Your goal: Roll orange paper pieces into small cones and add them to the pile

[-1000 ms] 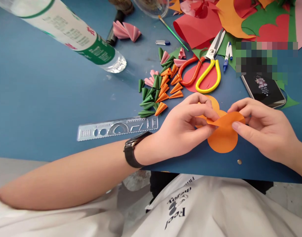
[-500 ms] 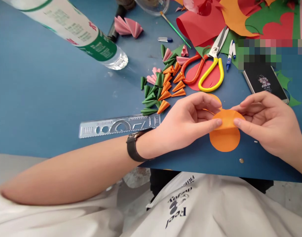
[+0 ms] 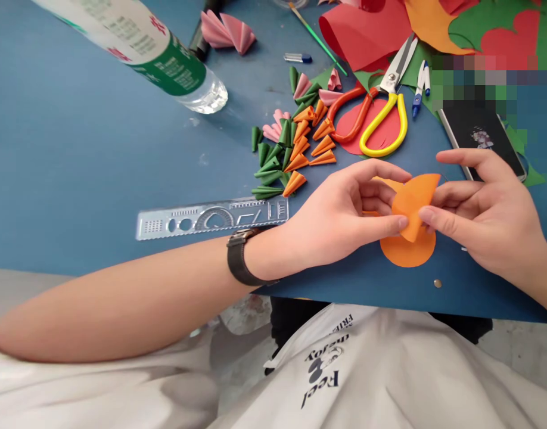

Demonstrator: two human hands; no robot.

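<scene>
My left hand and my right hand together pinch an orange paper circle that is bent into a curl just above the blue table. The thumb and fingers of each hand are closed on its edges. Under it another flat orange paper circle lies on the table. My left wrist wears a dark watch. A pile of small orange, green and pink paper cones lies just beyond my left hand.
A clear stencil ruler lies left of my left hand. Scissors with red and yellow handles, a phone, a pen, a lying water bottle and coloured paper sheets fill the far side.
The orange circle was held flatter between my fingertips; now it is curled up more steeply, with its upper edge raised. Both hands stay close together in nearly the same place.
</scene>
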